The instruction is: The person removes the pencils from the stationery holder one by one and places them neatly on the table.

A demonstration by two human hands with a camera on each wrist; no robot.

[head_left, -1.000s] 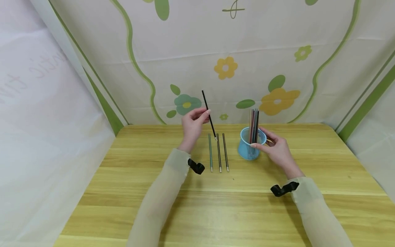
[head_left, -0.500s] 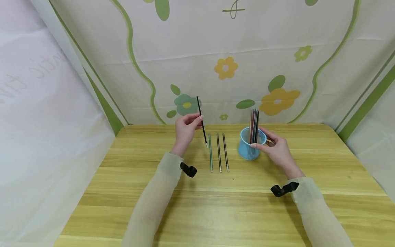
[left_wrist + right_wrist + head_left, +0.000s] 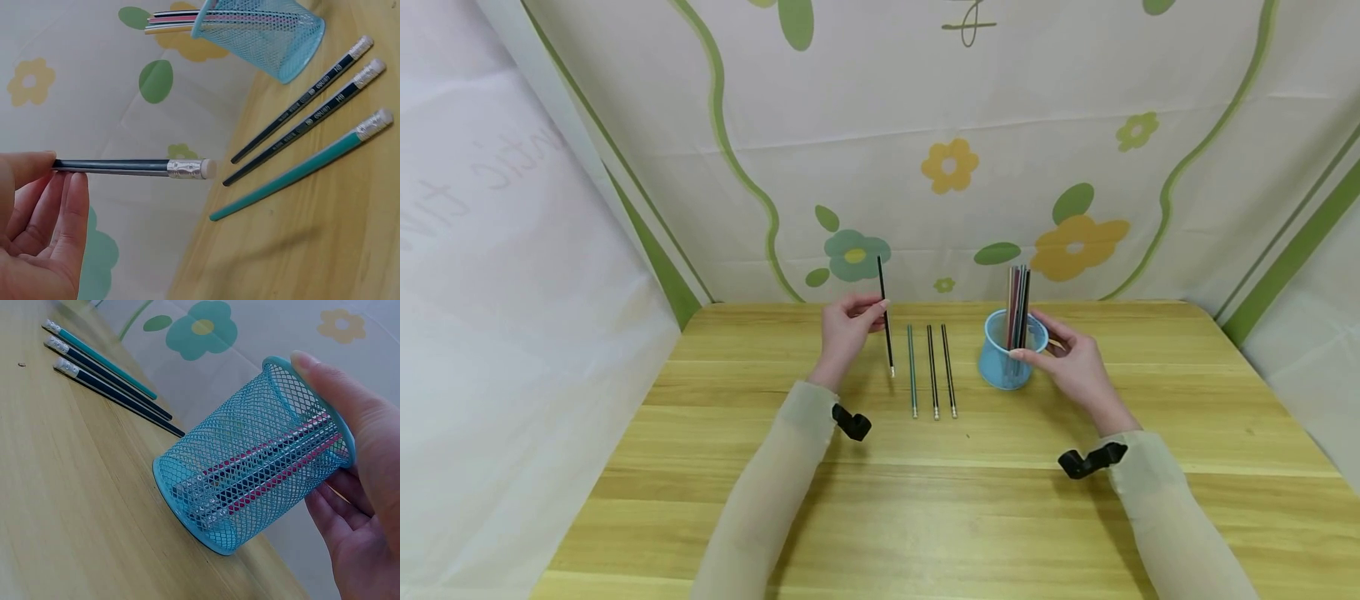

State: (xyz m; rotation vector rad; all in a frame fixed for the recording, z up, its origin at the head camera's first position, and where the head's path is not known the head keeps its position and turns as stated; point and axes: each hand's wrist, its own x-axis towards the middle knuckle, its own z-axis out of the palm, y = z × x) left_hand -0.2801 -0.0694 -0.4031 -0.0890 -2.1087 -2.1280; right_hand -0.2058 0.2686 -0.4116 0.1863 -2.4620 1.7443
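My left hand (image 3: 847, 331) pinches a black pencil (image 3: 125, 166) between thumb and fingers, its white eraser end pointing down just above the table. To its right lie a teal pencil (image 3: 912, 371) and two black pencils (image 3: 932, 371) (image 3: 300, 103), side by side with erasers toward me. My right hand (image 3: 1072, 358) grips the rim of a blue mesh pencil cup (image 3: 1006, 371), thumb on the near side and fingers behind. Several pencils (image 3: 1018, 304) stand upright in the cup; through the mesh in the right wrist view, their eraser ends rest near its bottom.
The wooden table (image 3: 925, 517) meets a white cloth backdrop (image 3: 850, 125) with printed flowers just behind the cup and pencils. White cloth (image 3: 512, 333) also hangs at the left side. A tiny dark speck (image 3: 967, 436) lies on the wood nearer me.
My left hand has moved left and down with the black pencil, from above the row to left of the teal pencil. The pencil is now more upright. The right hand and cup stay put.
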